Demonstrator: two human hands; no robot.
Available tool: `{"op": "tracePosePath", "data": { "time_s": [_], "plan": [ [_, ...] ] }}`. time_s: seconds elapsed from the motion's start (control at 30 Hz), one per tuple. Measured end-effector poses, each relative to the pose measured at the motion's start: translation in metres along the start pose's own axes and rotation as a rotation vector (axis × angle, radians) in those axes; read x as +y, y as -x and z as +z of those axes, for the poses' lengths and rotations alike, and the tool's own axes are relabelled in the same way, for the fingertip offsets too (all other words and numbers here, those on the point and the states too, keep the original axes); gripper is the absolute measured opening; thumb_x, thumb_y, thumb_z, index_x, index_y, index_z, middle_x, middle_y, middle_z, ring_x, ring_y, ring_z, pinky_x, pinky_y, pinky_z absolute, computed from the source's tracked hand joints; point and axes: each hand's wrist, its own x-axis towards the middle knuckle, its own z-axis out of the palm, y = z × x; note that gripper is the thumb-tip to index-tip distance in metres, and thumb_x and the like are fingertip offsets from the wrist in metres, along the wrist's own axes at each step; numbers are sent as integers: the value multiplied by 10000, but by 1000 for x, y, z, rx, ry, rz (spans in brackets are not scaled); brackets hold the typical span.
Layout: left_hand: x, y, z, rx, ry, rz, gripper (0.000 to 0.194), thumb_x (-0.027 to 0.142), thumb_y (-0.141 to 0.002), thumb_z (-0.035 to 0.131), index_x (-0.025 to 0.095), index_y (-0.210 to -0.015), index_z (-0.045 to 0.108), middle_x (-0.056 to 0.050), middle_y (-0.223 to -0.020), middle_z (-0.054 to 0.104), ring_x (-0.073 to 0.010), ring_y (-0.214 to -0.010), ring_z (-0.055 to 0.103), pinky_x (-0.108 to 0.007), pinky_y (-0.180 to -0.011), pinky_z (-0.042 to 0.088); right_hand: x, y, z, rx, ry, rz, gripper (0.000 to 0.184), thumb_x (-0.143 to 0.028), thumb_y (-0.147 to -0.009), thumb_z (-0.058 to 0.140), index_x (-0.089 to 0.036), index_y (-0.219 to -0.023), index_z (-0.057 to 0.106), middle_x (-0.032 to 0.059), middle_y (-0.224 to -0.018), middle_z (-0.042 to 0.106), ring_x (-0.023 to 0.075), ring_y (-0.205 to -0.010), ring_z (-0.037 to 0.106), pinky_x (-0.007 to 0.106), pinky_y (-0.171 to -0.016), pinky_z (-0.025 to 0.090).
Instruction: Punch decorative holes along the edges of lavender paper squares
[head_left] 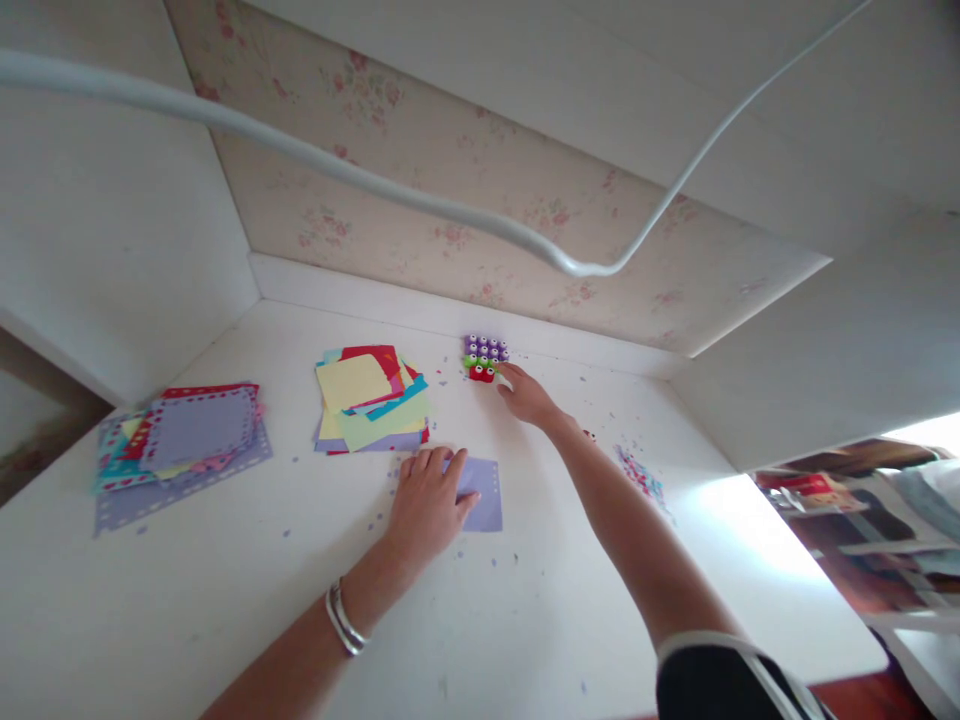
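Observation:
My left hand (429,500) lies flat with fingers stretched out on a small purple paper square (486,492) with punched edges, on the white desk (225,600). A silver bracelet (343,620) sits on that wrist. My right hand (527,394) reaches far forward, its fingers touching a cluster of small paper punches (484,357), purple, green and red, near the back wall. Whether the fingers grip a punch is unclear.
A stack of plain coloured paper squares (371,398) lies left of the punches. A second pile of punched-edge papers (180,445) sits at the far left. Paper confetti (641,472) is scattered at right. A white cable (465,212) hangs overhead.

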Motion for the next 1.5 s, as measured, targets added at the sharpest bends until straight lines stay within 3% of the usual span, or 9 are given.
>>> {"op": "tracePosePath", "data": {
  "time_s": [0.1, 0.3, 0.4, 0.53, 0.63, 0.73, 0.93, 1.17, 1.5],
  "plan": [
    [-3, -2, -1, -9, 37, -57, 559, 370, -723, 772, 222, -1225, 577, -106, -1106, 588, -309, -1023, 525, -453, -872, 417, -9, -11, 13, 0, -16, 15, 393, -131, -852, 531, -178, -1233, 613, 128, -1292, 581, 268, -1180, 554, 418, -1059, 383],
    [-10, -9, -5, 4, 210, -62, 95, 233, -746, 748, 231, -836, 717, -60, -973, 601, -253, -954, 553, -424, -886, 440, -7, 0, 8, 17, -102, 82, 168, -196, -824, 623, -181, -987, 660, 106, -1155, 635, 237, -1077, 601, 378, -996, 423],
    [-13, -14, -8, 17, 359, -70, 19, 220, -775, 707, 212, -792, 708, -48, -945, 660, -231, -924, 595, -413, -910, 442, -9, 28, 8, 39, -202, 121, 191, -234, -867, 578, -200, -1052, 609, 88, -1100, 677, 205, -1001, 652, 360, -901, 492],
    [-16, -21, -13, -40, 656, -196, 106, 241, -835, 612, 200, -897, 688, -24, -900, 724, -189, -867, 659, -316, -831, 490, -19, 86, 18, 104, -394, 159, 249, -353, -933, 493, -226, -1145, 522, 86, -1145, 681, 182, -987, 682, 342, -826, 543],
    [-17, -24, -16, -64, 755, -285, 206, 311, -829, 616, 205, -993, 682, -24, -992, 732, -197, -918, 671, -299, -831, 495, -28, 127, 27, 202, -816, 229, 260, -392, -865, 620, -244, -1074, 575, 78, -1131, 696, 199, -995, 683, 370, -866, 542],
    [-17, -26, -17, -89, 781, -333, 292, 335, -792, 650, 203, -1051, 674, -34, -1071, 720, -214, -984, 664, -301, -878, 488, -35, 150, 32, 238, -972, 252, 239, -376, -826, 682, -263, -1029, 626, 59, -1063, 724, 198, -955, 693, 385, -884, 538],
    [-17, -29, -15, -131, 721, -377, 383, 345, -760, 673, 216, -1121, 652, -27, -1119, 704, -217, -1020, 654, -298, -910, 481, -36, 156, 35, 191, -974, 200, 249, -326, -835, 686, -263, -1073, 648, 67, -1073, 722, 208, -969, 686, 409, -900, 535],
    [-17, -29, -13, -152, 674, -363, 377, 347, -769, 664, 227, -1126, 652, -5, -1097, 712, -194, -985, 667, -257, -856, 497, -38, 158, 35, 169, -943, 193, 263, -307, -822, 701, -238, -1072, 660, 78, -1071, 724, 211, -954, 691, 393, -877, 551],
    [-16, -29, -14, -146, 657, -355, 358, 333, -768, 659, 217, -1106, 659, -17, -1087, 717, -210, -993, 668, -284, -889, 491, -39, 158, 36, 187, -893, 205, 267, -312, -804, 719, -230, -1053, 667, 69, -1024, 727, 203, -917, 694, 371, -850, 560]
  ]
}}
